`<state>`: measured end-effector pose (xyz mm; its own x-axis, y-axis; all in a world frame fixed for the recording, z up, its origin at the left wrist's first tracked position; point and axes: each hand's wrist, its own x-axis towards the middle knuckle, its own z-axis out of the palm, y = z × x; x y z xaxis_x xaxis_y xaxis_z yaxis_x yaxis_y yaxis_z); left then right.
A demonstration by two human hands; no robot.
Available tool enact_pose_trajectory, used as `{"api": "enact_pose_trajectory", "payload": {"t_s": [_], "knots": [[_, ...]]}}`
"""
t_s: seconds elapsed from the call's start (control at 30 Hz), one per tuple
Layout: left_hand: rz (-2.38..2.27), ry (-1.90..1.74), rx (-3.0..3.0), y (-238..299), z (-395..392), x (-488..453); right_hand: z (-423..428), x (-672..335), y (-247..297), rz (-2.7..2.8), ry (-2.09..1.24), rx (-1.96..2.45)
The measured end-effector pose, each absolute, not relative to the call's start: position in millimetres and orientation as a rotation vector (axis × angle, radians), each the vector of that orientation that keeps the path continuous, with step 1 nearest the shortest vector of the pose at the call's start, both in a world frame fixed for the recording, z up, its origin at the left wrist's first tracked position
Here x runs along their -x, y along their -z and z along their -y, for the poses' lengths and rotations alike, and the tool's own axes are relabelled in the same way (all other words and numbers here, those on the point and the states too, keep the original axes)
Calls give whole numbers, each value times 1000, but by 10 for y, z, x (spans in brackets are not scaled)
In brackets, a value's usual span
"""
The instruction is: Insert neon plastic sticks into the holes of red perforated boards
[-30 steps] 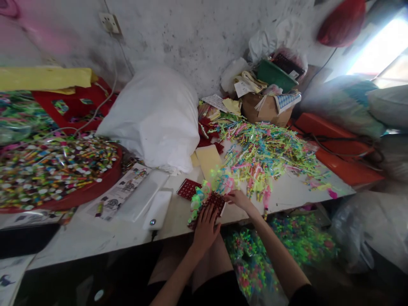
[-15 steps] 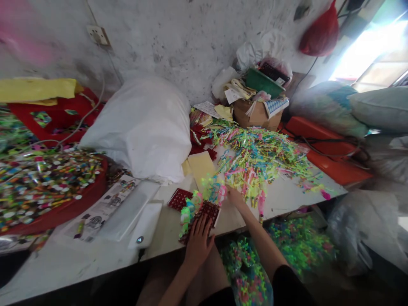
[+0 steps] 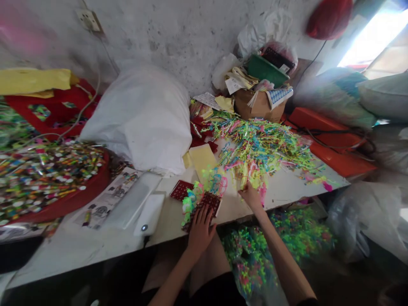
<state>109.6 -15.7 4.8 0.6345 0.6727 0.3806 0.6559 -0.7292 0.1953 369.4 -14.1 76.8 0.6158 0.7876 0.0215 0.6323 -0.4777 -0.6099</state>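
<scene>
My left hand [image 3: 202, 225] lies flat, fingers stretched, on a dark red patterned card [image 3: 213, 200] near the table's front edge. Along the card's upper side run bright plastic figures, green and blue ones [image 3: 188, 203] at the left and yellow, blue and pink ones [image 3: 215, 180] farther back. A second red card piece [image 3: 181, 190] sticks out at the left. My right hand [image 3: 251, 198] is at the near edge of a pile of colourful plastic strips [image 3: 267, 144], beside yellow and pink ones. Its thumb stands apart from its fingers, whose tips are blurred against the strips.
A yellow card [image 3: 202, 158] lies behind the figures. Left are a white power bank [image 3: 149, 213], a clear plastic case [image 3: 132, 202] and a red basin [image 3: 92, 187] of small colourful pieces. A big white sack [image 3: 143, 119] and a cardboard box [image 3: 255, 109] stand behind.
My right hand has moved right, from beside the pink figure to the near edge of the strip pile. My left hand stays on the red card. The view has shifted slightly.
</scene>
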Motion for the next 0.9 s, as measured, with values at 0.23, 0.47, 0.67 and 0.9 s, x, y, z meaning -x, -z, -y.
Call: {"api": "enact_pose_trajectory", "payload": {"t_s": [0.23,0.47,0.67,0.9], "knots": [[-1165,-684,-2758,-48,175,-1098,398,-3282,-842,855,-596,1656],[-1148,-695,-2780,-69,184,-1094,171,-2591,-815,1072,-694,1613],[-1175,-692,-2807,-42,191,-1097,-52,-2545,-617,1260,-635,1754],[-1175,-699,-2798,-38,187,-1104,-74,-2495,-532,1372,-605,1833]]}}
